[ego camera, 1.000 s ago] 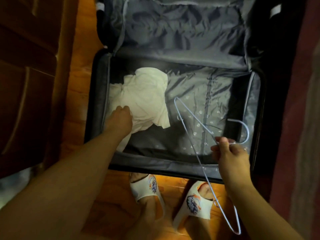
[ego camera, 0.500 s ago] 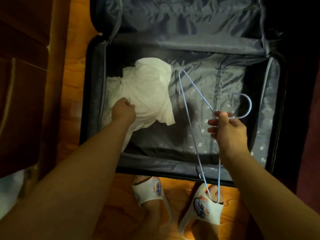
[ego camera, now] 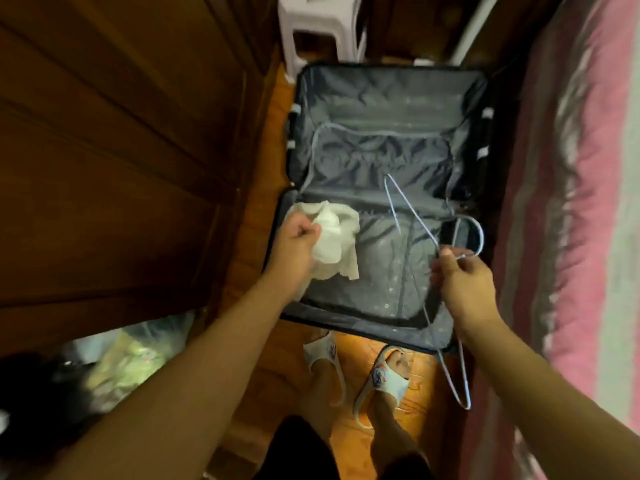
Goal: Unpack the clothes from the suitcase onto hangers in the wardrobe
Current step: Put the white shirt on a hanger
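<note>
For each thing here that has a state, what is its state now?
suitcase: open on the floor
white garment: bunched, gripped by left hand
wire hanger: bare, pinched near the hook by right hand
wardrobe door: shut

left hand (ego camera: 294,242): now fisted round the white garment (ego camera: 334,239), lifting it bunched off the suitcase lining (ego camera: 384,271)
wire hanger (ego camera: 450,282): raised higher by right hand (ego camera: 465,284)
</note>
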Demonstrator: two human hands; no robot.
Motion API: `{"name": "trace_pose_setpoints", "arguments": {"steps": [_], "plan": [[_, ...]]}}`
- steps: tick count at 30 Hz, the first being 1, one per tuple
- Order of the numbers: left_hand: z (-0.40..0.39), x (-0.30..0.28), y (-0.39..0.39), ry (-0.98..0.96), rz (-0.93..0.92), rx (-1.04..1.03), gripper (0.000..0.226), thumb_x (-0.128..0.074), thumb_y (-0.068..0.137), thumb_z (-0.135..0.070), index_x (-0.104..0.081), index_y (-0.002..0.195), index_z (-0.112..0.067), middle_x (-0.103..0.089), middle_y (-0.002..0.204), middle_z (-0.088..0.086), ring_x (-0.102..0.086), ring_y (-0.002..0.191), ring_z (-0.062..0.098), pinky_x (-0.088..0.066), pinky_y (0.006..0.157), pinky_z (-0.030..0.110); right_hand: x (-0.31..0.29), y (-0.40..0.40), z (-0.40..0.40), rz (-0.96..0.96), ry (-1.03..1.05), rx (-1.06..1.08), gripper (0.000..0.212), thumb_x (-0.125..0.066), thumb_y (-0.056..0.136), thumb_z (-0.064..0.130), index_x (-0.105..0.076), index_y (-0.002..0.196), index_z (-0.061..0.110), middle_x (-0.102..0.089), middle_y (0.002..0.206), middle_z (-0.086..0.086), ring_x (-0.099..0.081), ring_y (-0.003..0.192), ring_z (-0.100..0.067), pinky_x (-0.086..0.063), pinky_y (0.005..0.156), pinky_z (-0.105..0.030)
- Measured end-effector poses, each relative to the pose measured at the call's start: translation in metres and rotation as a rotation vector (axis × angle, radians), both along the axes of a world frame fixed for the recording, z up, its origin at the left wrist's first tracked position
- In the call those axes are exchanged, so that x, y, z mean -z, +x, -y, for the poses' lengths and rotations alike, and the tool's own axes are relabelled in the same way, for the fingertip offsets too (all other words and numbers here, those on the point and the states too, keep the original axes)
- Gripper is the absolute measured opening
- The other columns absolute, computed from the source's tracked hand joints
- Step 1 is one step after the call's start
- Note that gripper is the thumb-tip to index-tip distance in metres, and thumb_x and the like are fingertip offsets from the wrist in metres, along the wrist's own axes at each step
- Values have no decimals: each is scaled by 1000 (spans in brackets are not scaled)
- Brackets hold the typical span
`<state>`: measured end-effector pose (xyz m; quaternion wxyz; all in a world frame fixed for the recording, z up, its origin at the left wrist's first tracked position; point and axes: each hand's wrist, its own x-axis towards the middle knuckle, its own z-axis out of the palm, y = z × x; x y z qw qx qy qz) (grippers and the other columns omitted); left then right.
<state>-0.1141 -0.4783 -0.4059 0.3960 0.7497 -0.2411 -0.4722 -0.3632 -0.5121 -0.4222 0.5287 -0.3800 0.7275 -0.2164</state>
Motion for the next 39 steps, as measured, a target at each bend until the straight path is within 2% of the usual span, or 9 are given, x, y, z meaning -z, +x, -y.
{"name": "trace_pose_setpoints", "arguments": {"steps": [8, 13, 17, 21, 25, 27, 31, 35, 39], "plan": [[-15, -373, 11, -406, -111, -132, 42, -53, 94, 4, -45, 76, -33, -45, 74, -18, -52, 69, -16, -39, 68, 3, -256, -18, 50, 178, -213, -524, 40, -62, 88, -11, -63, 114, 19, -51, 82, -4, -49, 63, -11, -41, 57, -17], [-17, -524, 7, -550, -199, 88, 33, -40, 92, -6, -22, 66, -18, -23, 65, 1, -29, 56, 14, -33, 59, 30, -406, 14, 89, 364, -321, -811, 52, -76, 77, -3, -69, 117, 29, -36, 69, 1, -36, 64, -15, -36, 65, -28], [-20, -597, -9, -622, -170, 348, 33, -39, 87, -3, -17, 68, -18, -14, 66, 3, -21, 56, 15, -26, 57, 31, -497, 47, 78, 469, -345, -1043, 56, -86, 73, 8, -67, 122, 28, -74, 102, -9, -67, 90, -16, -57, 84, -39], [-38, -634, -7, -582, 94, 404, 34, -49, 94, -4, -31, 68, -15, -25, 68, 6, -28, 59, 14, -27, 56, 29, -516, 63, 74, 249, -459, -981, 35, -87, 73, 34, -77, 104, 20, -77, 102, 0, -72, 99, -21, -54, 97, -46], [-63, -634, 33, -439, 967, 305, 23, -57, 102, -19, -45, 83, -12, -43, 73, 2, -36, 60, 7, -33, 53, 21, -551, 35, 85, 252, -535, -816, 27, -73, 88, 39, -75, 76, 14, -74, 83, -7, -66, 86, -31, -51, 81, -42], [-66, -616, 48, -347, 1132, 164, 21, -55, 102, -25, -46, 87, -13, -49, 76, 3, -42, 66, 14, -37, 58, 30, -575, 30, 77, 413, -457, -822, 24, -70, 92, 33, -75, 78, 14, -72, 88, -12, -63, 91, -33, -47, 85, -42], [-49, -575, 32, -339, 1080, 53, 19, -59, 100, -34, -60, 118, -29, -50, 109, -5, -51, 102, 17, -46, 90, 36, -603, 55, 46, 544, -400, -776, 30, -61, 98, 26, -66, 111, 0, -73, 99, -15, -69, 91, -31, -53, 92, -49], [-71, -532, -49, -793, 379, -170, 14, -58, 102, -24, -60, 111, -14, -57, 81, 4, -54, 68, 19, -44, 57, 26, -604, 74, 23, 497, -346, -702, 15, -58, 99, 17, -64, 105, 5, -58, 91, -13, -56, 79, -25, -53, 80, -45], [-94, -470, -101, -771, 280, -47, 36, -75, 90, -25, -47, 113, -26, -59, 98, 0, -59, 81, 10, -50, 71, 26, -597, 72, 11, 452, -280, -714, 8, -54, 99, 11, -60, 94, 8, -51, 67, -7, -51, 50, -13, -44, 59, -31]]}}
